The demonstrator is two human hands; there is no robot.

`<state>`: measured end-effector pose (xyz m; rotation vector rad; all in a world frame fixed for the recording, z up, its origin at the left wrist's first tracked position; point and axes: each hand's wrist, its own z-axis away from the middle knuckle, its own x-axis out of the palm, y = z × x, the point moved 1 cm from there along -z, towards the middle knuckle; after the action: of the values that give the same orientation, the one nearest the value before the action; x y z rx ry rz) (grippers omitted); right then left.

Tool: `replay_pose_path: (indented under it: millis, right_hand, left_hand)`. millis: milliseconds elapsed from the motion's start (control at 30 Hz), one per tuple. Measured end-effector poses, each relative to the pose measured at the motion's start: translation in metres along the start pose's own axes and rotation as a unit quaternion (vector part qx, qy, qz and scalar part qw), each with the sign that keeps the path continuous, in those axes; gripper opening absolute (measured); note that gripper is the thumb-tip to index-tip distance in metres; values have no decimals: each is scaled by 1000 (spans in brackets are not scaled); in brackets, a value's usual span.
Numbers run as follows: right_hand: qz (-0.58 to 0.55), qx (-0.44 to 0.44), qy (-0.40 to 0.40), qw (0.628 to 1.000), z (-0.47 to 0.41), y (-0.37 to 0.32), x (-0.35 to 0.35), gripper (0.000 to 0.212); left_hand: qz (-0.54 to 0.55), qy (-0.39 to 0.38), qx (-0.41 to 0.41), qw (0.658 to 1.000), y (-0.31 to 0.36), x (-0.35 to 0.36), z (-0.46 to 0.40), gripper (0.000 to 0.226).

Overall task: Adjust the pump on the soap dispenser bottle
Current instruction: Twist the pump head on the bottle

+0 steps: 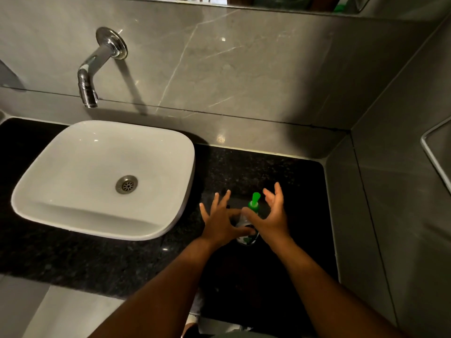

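The dark speckled countertop (280, 181) filled the middle and lower frame, running into the grey tiled corner at the right. On its left side sat the white basin (80, 172), big and square-shouldered, with the drain (126, 184) at its centre and the chrome wall tap (90, 79) hanging over it from the upper left. Down at lower centre, two bare forearms came in from the bottom edge. The left hand (220, 219) was spread wide, fingers fanned and lifted, thumb reaching across toward the bottle's body; whether it truly gripped the bottle could not be told. The right hand (271, 213) was open too, fingers curled loosely upward just beside the pump, its thumb lying against the bottle's shoulder, nothing clamped. Between the two hands stood the soap dispenser bottle (246, 234), upright on the counter just right of the basin. Its green pump (254, 202) rose clear of both hands, nozzle pointing toward the back wall.
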<state>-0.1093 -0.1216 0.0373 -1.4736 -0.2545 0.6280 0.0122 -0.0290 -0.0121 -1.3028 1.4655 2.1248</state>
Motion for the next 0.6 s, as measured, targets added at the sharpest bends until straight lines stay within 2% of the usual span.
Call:
replay_pose_path:
  millis: [100,200,300,367,467,600]
  right_hand:
    - [1,0,-32,999,-2,6,-10,95]
    - [30,-20,15,999,-7,1,-11,91]
    - [49,-34,20,998,-4,-5,-2,94]
    - [16,-21,-4,1000,-4,-3,1,97]
    - [-4,9,-30,999,-6,2,-4,88]
    - [31,-4,34,999,-7,-3,-5,89]
  left_hand:
    - [-5,-4,2,1000,-5,0,-2,42]
    - [-10,-1,12,1000,-3,1,-3,60]
    - [-4,-4,12,1000,1,-1,-2,43]
    - [3,-6,8,1000,1,-2,-3,37]
    - [-5,-2,4,1000,-1,-3,-4,55]
    - [-4,-8,24,1000,3,-2,-3,69]
